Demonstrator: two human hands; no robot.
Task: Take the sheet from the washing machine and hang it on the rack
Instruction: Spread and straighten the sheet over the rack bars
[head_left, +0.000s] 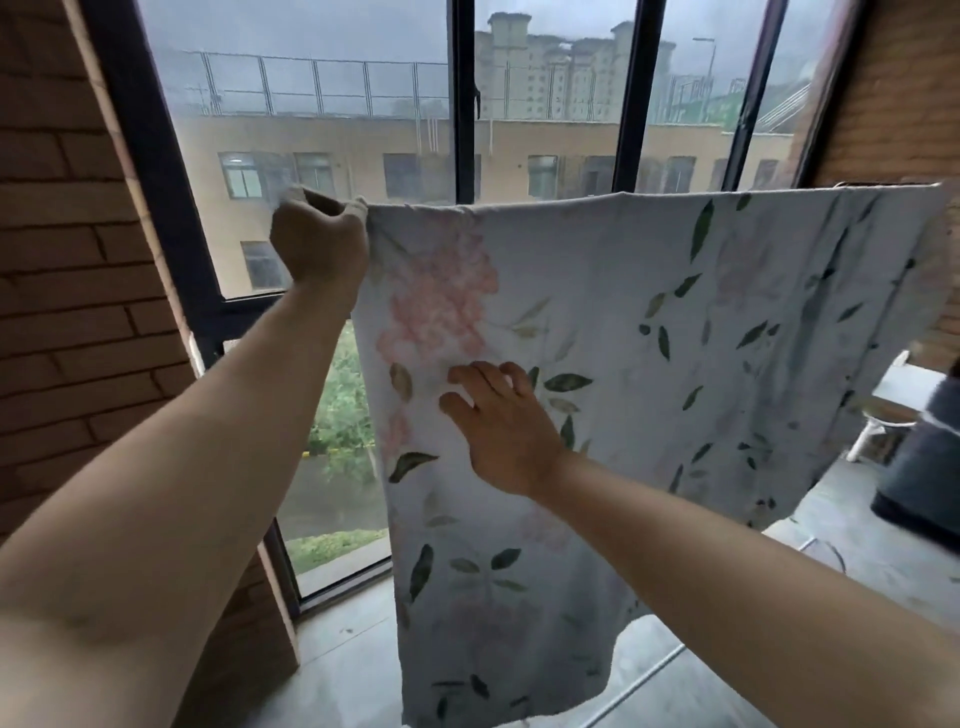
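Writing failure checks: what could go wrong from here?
Left hand grips a top corner of the sheet; letting go early may let that end sag.
Right hand lies flat on the sheet; a hard push could drag it down.
The hem hangs low, maybe onto the floor.

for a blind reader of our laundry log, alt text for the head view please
A floral sheet hangs spread before a large window; the left hand grips its upper corner, and the right hand rests open, fingers spread, against the fabric.
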